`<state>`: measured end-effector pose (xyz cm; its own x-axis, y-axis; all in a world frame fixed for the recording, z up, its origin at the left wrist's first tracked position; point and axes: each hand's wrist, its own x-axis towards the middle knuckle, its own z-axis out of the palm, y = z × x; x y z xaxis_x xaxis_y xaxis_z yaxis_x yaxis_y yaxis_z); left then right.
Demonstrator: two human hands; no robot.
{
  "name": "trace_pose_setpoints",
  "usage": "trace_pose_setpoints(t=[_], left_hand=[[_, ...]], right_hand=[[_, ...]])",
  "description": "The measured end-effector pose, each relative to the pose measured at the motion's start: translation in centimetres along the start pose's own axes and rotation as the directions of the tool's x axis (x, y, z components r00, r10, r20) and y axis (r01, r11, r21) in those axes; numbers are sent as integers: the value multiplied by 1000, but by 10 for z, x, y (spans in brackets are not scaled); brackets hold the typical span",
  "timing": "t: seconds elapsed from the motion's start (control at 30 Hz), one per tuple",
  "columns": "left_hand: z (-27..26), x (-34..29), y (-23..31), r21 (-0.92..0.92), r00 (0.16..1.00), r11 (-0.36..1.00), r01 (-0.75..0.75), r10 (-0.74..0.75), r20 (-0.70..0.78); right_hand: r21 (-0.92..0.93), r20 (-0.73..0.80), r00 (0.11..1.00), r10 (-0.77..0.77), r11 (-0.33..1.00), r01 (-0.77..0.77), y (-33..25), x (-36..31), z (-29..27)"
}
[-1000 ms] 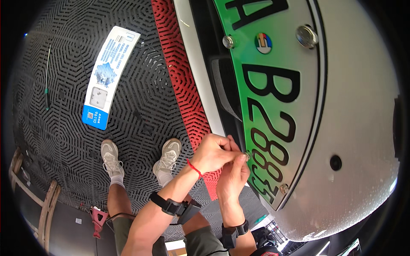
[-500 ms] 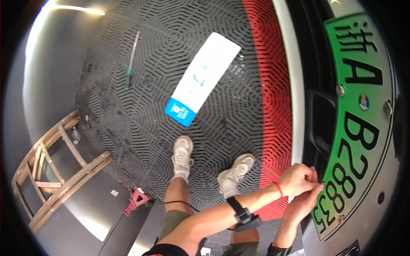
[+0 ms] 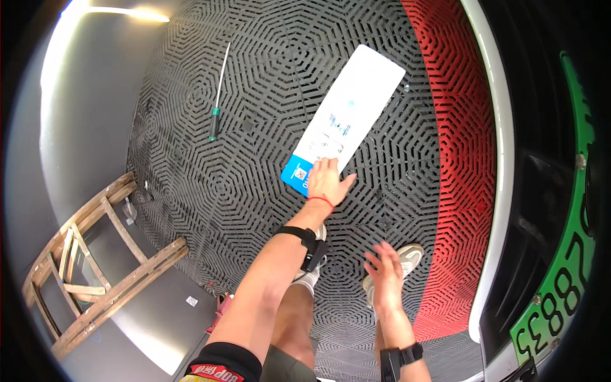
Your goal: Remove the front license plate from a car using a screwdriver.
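Observation:
My left hand (image 3: 328, 179) reaches over the near end of a long white packet (image 3: 356, 89) with a blue band, lying on the floor mat. Its fingers are spread, and I cannot tell whether they touch the packet. Lower and to the right, my right hand (image 3: 385, 277) hangs above my shoe (image 3: 410, 256) with its fingers apart and nothing seen in it. A green licence plate (image 3: 576, 254) is mounted on the car at the right, partly cut off by the picture's rim.
A screwdriver (image 3: 216, 121) with a green and black handle lies left of the packet. A wooden frame like a small ladder (image 3: 118, 290) is at the left, by a grey wall. The car's pale bumper edge (image 3: 503, 127) runs along the red mat strip (image 3: 461, 159).
Both hands have left the lower end of the licence plate and opened. The left went far left to the packet; the right moved left and slightly down. The view has swung left.

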<state>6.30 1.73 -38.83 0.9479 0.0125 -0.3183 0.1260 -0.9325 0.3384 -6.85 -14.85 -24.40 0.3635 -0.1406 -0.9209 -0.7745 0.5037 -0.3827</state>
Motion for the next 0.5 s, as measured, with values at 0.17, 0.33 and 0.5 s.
trace_pose_setpoints(t=[0.17,0.33,0.5], left_hand=[[36,7,-39,295,962,922,-251,203,185],[19,-6,-38,135,939,936,-326,303,163],[-67,-70,-26,-72,922,924,-376,381,65]], right_hand=[[-67,65,995,80,995,-76,24,41,27],[-185,118,992,36,983,-14,25,50,26],[-246,109,989,-95,962,119,-7,21,46]])
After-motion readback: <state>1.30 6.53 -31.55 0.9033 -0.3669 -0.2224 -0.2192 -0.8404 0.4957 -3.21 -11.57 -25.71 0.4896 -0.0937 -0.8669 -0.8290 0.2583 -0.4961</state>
